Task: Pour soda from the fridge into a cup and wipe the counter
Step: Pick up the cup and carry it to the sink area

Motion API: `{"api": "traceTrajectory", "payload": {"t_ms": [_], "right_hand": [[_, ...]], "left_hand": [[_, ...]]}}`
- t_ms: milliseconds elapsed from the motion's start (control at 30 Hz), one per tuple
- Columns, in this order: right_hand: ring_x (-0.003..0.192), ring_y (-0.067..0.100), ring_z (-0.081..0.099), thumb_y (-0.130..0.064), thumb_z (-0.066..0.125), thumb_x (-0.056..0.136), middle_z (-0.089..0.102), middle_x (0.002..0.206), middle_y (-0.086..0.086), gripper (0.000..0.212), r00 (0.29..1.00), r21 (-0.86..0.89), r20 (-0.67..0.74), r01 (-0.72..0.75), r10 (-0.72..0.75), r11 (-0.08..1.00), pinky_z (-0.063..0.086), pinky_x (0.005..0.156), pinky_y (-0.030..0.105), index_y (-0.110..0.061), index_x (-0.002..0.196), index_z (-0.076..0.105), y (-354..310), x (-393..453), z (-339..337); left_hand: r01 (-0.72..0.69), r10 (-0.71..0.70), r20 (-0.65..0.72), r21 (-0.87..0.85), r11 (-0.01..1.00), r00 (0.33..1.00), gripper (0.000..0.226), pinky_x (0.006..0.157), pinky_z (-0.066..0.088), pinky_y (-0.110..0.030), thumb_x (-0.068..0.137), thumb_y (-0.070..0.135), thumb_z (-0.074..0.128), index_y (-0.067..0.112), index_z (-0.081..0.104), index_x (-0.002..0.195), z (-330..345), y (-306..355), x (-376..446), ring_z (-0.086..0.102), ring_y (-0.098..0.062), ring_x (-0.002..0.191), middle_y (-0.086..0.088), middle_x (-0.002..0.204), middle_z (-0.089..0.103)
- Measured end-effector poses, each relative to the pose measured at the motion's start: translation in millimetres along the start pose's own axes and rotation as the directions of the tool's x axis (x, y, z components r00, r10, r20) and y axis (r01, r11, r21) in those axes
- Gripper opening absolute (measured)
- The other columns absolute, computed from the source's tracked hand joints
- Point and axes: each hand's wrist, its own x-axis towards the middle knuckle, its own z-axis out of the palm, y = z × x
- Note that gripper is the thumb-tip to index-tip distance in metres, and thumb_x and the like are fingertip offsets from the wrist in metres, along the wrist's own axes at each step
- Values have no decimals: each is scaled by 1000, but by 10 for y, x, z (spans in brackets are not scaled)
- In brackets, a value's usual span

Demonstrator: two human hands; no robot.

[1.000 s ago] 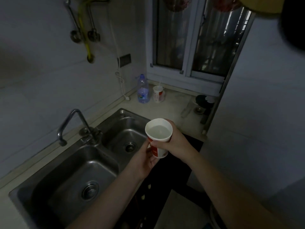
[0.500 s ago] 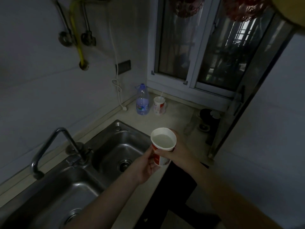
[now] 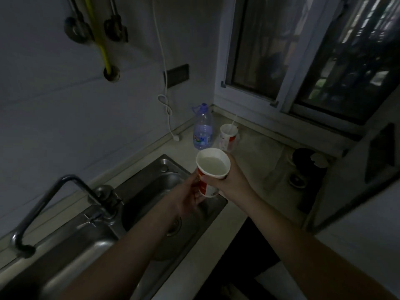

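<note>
Head view, 2 cups [image 3: 213, 169] [image 3: 228, 136], 1 bottle [image 3: 203, 127], left hand [image 3: 187, 199], right hand [image 3: 232, 181] on 1 cup.

White cup [image 3: 211, 174] with red band, clear blue-capped bottle [image 3: 202, 128], grey steel sink [image 3: 138, 204], yellow hose [image 3: 101, 40]

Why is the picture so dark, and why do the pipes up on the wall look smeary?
Head view: the kitchen is dimly lit, with only faint light through the window, so the sink looks murky. Head view: the wall pipes are motion-blurred. Head view: the wide lens bends the window frame. The cup held by both hands stays fairly sharp.
</note>
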Motion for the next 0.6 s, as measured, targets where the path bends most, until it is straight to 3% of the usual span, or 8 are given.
{"api": "traceTrajectory", "payload": {"t_ms": [67, 200, 367, 433, 600], "right_hand": [[111, 2, 57, -32, 88, 57, 58, 120, -14, 76, 1000, 12, 14, -12, 12, 1000, 50, 92, 26, -39, 119, 45, 141, 217, -44], [110, -6, 55, -11, 88, 63, 56, 122, -15, 78, 998, 25, 53, -27, 26, 999, 46, 89, 13, -29, 125, 44, 475, 592, -125], [107, -12, 53, -8, 88, 62, 55, 121, -16, 81, 991, 30, 116, -67, 64, 997, 44, 87, 9, -22, 128, 43, 834, 924, -157], [108, -12, 53, -8, 88, 62, 55, 121, -16, 81, 989, 26, 125, -84, 80, 996, 43, 88, 8, -21, 128, 44, 960, 1019, -161], [114, -3, 54, -13, 88, 63, 57, 125, -12, 80, 985, 23, 135, -113, 108, 993, 45, 92, 12, -22, 131, 46, 1213, 1221, -182]], "left_hand": [[-10, 10, -39, -5, 1000, 999, 39, 56, 53, -22, 94, 47, 52, 10, 62, 99, 19, 50, 195, 68, -8, 61, -2, 72, 73], [-17, 15, -89, -24, 1000, 996, 44, 66, 53, -26, 85, 53, 56, 14, 64, 102, 11, 92, 589, 71, -13, 78, -3, 87, 73], [4, -18, -135, -105, 994, 991, 34, 56, 53, -21, 94, 48, 49, 17, 64, 97, 18, 72, 933, 70, -8, 68, 2, 74, 73], [21, -36, -151, -97, 995, 988, 40, 60, 52, -25, 95, 48, 48, 14, 64, 106, 20, 74, 1054, 70, -12, 75, -1, 80, 73], [107, -126, -276, -86, 991, 953, 42, 68, 46, -30, 88, 54, 58, 13, 64, 100, -27, 50, 1361, 61, -19, 89, -6, 93, 67]]}}
